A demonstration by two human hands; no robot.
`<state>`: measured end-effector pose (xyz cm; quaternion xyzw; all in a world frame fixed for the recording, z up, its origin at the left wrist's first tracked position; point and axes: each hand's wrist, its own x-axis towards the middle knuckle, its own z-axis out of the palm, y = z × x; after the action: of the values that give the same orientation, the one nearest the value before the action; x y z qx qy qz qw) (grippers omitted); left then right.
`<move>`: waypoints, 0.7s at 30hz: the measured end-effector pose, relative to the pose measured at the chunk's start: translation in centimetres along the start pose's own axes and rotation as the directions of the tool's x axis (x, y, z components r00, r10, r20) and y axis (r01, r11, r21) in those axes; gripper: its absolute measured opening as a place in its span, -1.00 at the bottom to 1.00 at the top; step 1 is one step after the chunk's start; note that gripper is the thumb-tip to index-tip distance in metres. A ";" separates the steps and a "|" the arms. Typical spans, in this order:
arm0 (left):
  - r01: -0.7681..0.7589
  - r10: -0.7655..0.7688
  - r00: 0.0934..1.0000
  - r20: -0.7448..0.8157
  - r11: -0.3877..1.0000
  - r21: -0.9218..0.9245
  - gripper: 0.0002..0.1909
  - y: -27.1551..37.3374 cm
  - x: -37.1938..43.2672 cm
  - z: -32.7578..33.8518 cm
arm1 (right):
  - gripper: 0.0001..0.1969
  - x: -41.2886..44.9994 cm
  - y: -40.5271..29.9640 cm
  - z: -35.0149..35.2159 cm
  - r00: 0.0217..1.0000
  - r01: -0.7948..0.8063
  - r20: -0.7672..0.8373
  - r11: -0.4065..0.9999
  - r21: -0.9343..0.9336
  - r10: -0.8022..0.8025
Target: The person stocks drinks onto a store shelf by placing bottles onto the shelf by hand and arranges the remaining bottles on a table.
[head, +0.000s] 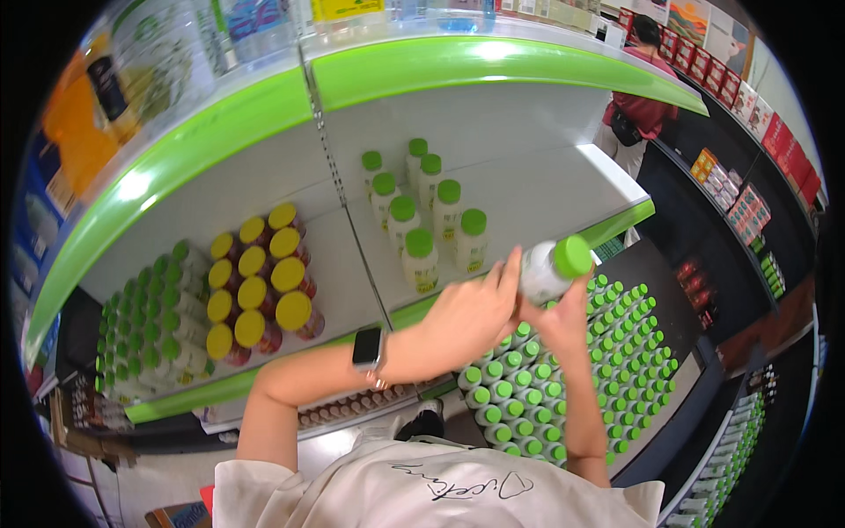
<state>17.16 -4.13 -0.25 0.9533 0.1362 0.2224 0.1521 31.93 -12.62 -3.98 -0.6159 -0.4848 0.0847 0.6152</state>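
Note:
A white plastic bottle with a green cap [545, 267] is held, tilted, in front of the shelf's right end. My right hand [561, 323] grips it from below, near the cap. At its left side is my left hand [472, 317], with fingers raised against the bottle; a smartwatch is on that wrist. Whether the left hand bears any of the bottle's weight is hard to tell. Behind the hands, several similar bottles [420, 261] stand upright in two rows on the white shelf [528, 191].
Yellow-lidded jars [251, 328] and more green-capped bottles [152, 330] fill the shelf's left section. Below my right arm stands a large block of green-capped bottles [525, 396]. A green-edged upper shelf [488, 63] overhangs. A person in a red shirt [643, 112] stands beyond the shelf.

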 end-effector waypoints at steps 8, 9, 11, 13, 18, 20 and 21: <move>-0.139 0.167 0.980 0.104 0.961 -0.239 -0.46 -14.1 18.2 -2.5 | -0.26 17.8 8.3 0.5 0.986 0.134 0.097 0.990 0.041 -0.137; -0.148 0.180 0.977 0.112 0.959 -0.243 -0.46 -15.8 19.5 -2.6 | -0.25 19.6 9.8 1.4 0.982 0.130 0.128 0.989 0.067 -0.137; -0.155 0.171 0.984 0.048 0.959 -0.239 -0.46 -19.0 21.2 -3.0 | -0.22 22.9 13.8 3.6 0.960 0.185 0.219 0.982 -0.027 -0.175; -0.174 0.188 0.963 0.192 0.981 -0.088 -0.44 -23.5 21.8 -3.1 | -0.20 24.5 16.2 7.6 0.948 0.074 0.315 0.996 -0.050 -0.054; -0.130 -0.025 0.859 0.511 0.955 0.265 -0.40 -26.9 23.6 -2.9 | -0.12 26.5 21.3 13.4 0.935 0.117 0.349 0.983 -0.141 -0.061; -0.062 -0.190 0.836 0.514 0.899 0.434 -0.44 -30.0 23.4 -3.7 | -0.12 26.7 20.2 16.5 0.938 0.097 0.344 0.985 -0.144 -0.042; -0.086 -0.174 0.833 0.526 0.898 0.432 -0.44 -30.6 24.1 -2.8 | -0.12 27.1 21.2 16.8 0.945 0.048 0.328 0.980 -0.192 0.018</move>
<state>30.85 32.45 0.63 0.9821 0.1556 -0.1020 -0.0285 44.57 22.55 -12.31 -0.6475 -0.5910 0.1326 0.4625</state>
